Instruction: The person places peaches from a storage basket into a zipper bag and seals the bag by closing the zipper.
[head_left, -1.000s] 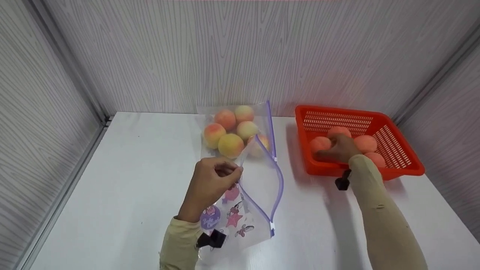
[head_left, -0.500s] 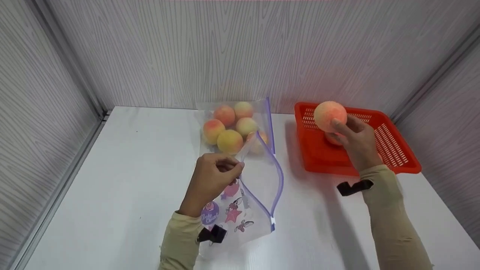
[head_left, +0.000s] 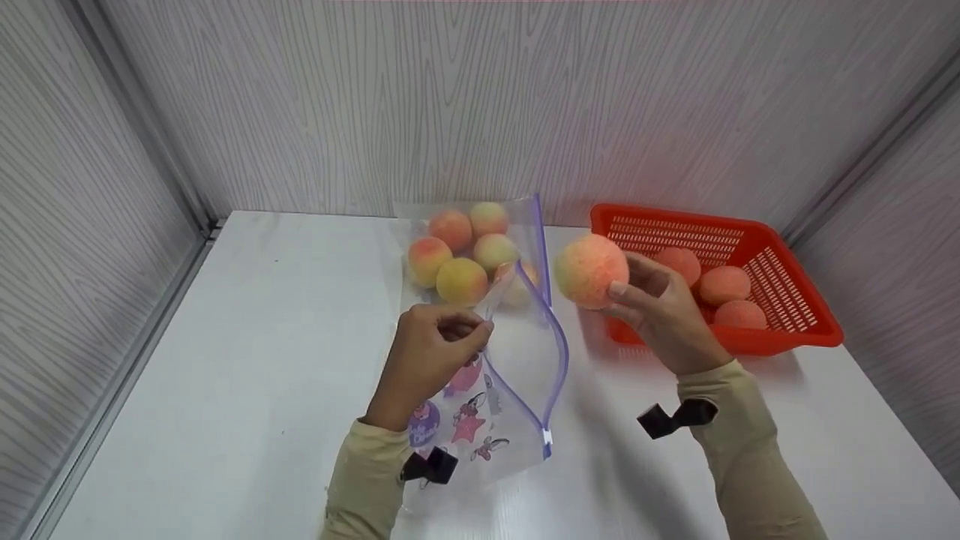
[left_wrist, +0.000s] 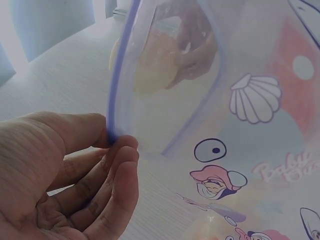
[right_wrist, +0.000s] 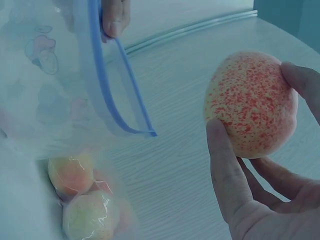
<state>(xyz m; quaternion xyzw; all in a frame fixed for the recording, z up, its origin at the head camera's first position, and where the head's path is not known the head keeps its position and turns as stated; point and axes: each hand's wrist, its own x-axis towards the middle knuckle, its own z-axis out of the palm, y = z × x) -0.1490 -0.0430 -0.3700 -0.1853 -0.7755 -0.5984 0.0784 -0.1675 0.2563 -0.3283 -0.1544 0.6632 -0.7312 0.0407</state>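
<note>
red basket (head_left: 787,343) only in head view, zip bag (head_left: 506,431) pinched at rim by left hand (head_left: 433,346), right hand (head_left: 664,315) curled round peach (head_left: 591,271) outside bag, red speckles (right_wrist: 245,100) crisp only in right wrist view

Left hand (head_left: 429,352) pinching an open bag (head_left: 499,420), right hand (head_left: 667,322) holding peach (head_left: 592,271), red basket (head_left: 757,343), bagged peaches (head_left: 462,282) behind

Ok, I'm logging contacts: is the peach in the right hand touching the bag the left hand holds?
No, the table shows between the peach and the bag.
</note>
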